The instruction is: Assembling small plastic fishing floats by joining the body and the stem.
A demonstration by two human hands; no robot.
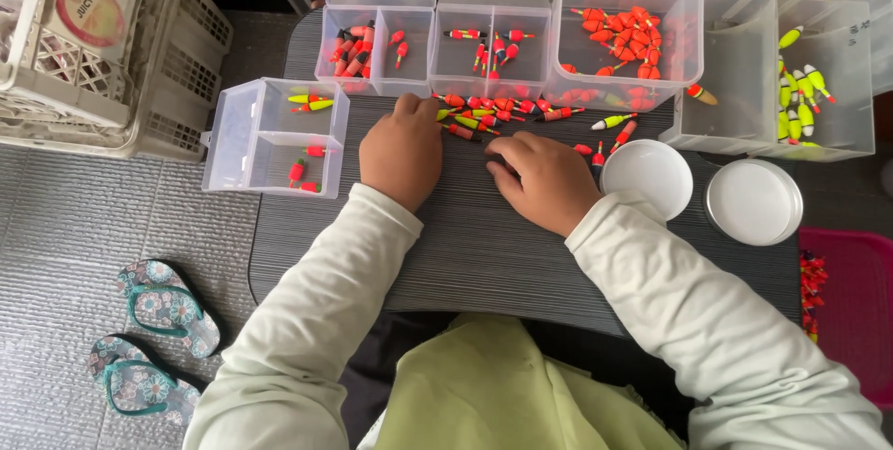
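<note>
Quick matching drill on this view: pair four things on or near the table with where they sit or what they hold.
Things:
1. left hand
2. round white lids
3. flip-flops
4. tall clear tub

Places or states:
A. on the floor left of the table
B. holds many red-orange floats
C. fingers on the loose floats
D. side by side at the table's right

Pairs: 1-C, 2-D, 3-A, 4-B

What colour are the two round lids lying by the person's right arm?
Both round lids are plain white, lying on the dark table beside the right hand; head view.
</note>
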